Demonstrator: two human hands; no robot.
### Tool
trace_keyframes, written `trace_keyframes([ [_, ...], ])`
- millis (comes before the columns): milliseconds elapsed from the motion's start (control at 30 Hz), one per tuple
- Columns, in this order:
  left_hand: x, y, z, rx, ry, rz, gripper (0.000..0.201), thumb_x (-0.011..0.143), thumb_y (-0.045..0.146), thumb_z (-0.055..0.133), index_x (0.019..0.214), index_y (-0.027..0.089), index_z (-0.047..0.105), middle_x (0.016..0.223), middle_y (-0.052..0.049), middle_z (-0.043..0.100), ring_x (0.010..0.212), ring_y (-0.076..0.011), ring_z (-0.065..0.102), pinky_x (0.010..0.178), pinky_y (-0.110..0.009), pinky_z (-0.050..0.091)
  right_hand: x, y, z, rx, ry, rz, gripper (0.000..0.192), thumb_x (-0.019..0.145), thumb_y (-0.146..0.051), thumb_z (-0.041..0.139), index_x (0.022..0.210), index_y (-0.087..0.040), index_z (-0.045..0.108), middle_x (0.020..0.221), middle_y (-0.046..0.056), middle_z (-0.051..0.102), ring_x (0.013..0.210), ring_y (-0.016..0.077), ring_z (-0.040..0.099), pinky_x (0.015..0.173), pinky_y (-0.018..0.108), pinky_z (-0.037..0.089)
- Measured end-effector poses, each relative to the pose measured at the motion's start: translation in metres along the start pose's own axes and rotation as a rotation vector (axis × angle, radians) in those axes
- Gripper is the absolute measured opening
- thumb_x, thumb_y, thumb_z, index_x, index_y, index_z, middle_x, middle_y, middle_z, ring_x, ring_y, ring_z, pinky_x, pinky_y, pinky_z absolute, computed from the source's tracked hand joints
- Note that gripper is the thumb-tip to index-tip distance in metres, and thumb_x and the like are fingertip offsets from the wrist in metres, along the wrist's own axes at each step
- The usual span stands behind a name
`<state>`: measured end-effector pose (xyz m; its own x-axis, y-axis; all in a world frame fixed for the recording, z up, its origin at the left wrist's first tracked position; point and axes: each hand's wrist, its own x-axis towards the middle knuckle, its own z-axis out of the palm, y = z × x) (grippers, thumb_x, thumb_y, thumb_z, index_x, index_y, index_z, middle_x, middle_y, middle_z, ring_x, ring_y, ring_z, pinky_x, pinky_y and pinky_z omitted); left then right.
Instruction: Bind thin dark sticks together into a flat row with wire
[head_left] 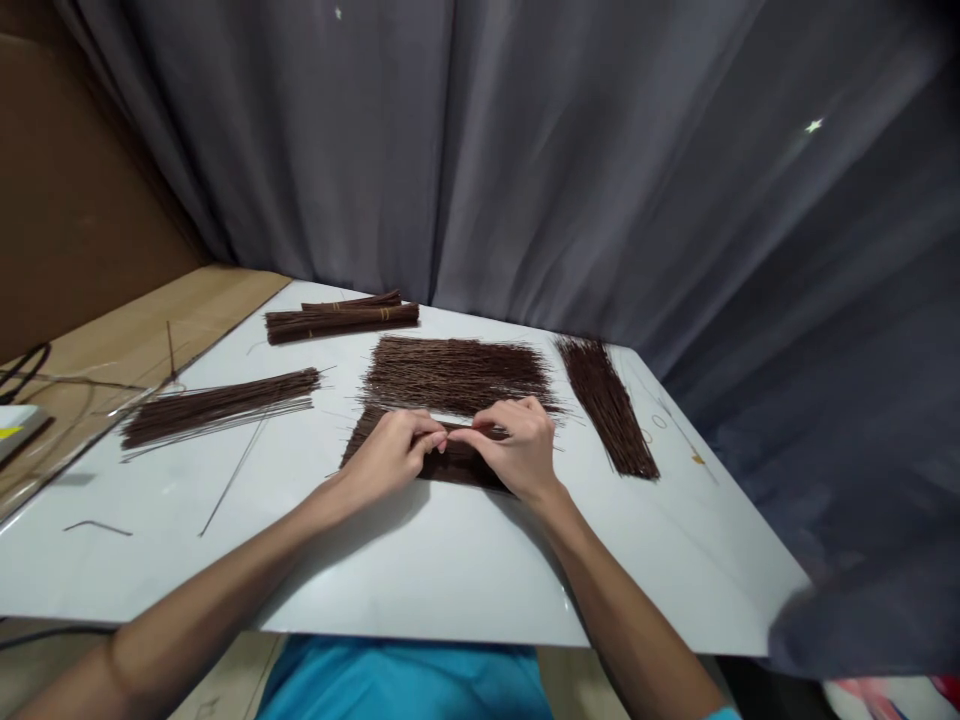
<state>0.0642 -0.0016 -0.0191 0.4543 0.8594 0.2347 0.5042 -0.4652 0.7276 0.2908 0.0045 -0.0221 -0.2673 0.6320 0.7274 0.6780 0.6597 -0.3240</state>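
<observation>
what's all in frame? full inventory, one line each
stick pile under hands: 1, dark brown, centre
loose spread pile: 1, dark brown, behind it
angled pile: 1, dark brown, right
fanned pile: 1, dark brown, left
tied bundles: 2, dark brown, far left
board: 1, white, worktop
curtain: 1, grey, behind
left hand: on centre pile, fingers pinched
right hand: same, fingers pinched

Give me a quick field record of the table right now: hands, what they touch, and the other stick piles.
left hand: pinching sticks on the near pile
right hand: same pile, fingertips meeting the left's
loose pile behind: spread flat
right pile: lying slantwise, apart
left pile: fanned, untied
tied bundles: far edge
surface: white board
backdrop: grey curtain
</observation>
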Motion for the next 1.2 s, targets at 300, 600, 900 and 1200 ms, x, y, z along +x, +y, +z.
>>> trace_keyframes([
  [300, -0.002, 0.008, -0.004, -0.028, 0.036, -0.047, 0.036, 0.104, 0.029, 0.055, 0.075, 0.019, 0.073, 0.078, -0.003, 0.068, 0.073, -0.0195, 0.062, 0.073, -0.032, 0.040, -0.004, -0.004, -0.009, -0.186, 0.025, -0.218, 0.021, 0.098, -0.040, 0.080, 0.108, -0.023, 0.075, 0.092, 0.007, 0.082, 0.085, 0.0246, 0.073, 0.087, 0.042, 0.044],
  [600, -0.003, 0.001, -0.006, 0.079, 0.017, -0.066, 0.032, 0.103, 0.034, 0.057, 0.085, 0.023, 0.080, 0.087, -0.005, 0.075, 0.078, -0.0228, 0.067, 0.073, -0.032, 0.043, -0.005, -0.012, -0.001, -0.212, -0.173, -0.434, 0.019, 0.106, -0.016, 0.065, 0.119, -0.025, 0.075, 0.118, 0.006, 0.081, 0.117, 0.0252, 0.072, 0.109, 0.047, 0.048],
  [900, 0.000, -0.004, -0.012, 0.013, -0.046, -0.104, 0.031, 0.102, 0.039, 0.057, 0.090, 0.023, 0.081, 0.097, -0.005, 0.080, 0.090, -0.0246, 0.070, 0.081, -0.033, 0.046, -0.014, 0.000, 0.010, -0.134, -0.129, -0.473, 0.019, 0.105, -0.015, 0.066, 0.121, -0.021, 0.074, 0.116, 0.007, 0.082, 0.111, 0.0226, 0.076, 0.108, 0.043, 0.055],
  [1200, -0.002, -0.002, -0.017, 0.395, 0.021, -0.106, 0.041, 0.106, 0.038, 0.048, 0.074, 0.019, 0.066, 0.082, -0.006, 0.073, 0.077, -0.0233, 0.065, 0.067, -0.034, 0.031, -0.008, 0.006, 0.011, -0.163, -0.195, -0.482, 0.018, 0.106, -0.010, 0.060, 0.114, -0.018, 0.074, 0.105, 0.009, 0.081, 0.096, 0.0218, 0.073, 0.090, 0.040, 0.057],
])
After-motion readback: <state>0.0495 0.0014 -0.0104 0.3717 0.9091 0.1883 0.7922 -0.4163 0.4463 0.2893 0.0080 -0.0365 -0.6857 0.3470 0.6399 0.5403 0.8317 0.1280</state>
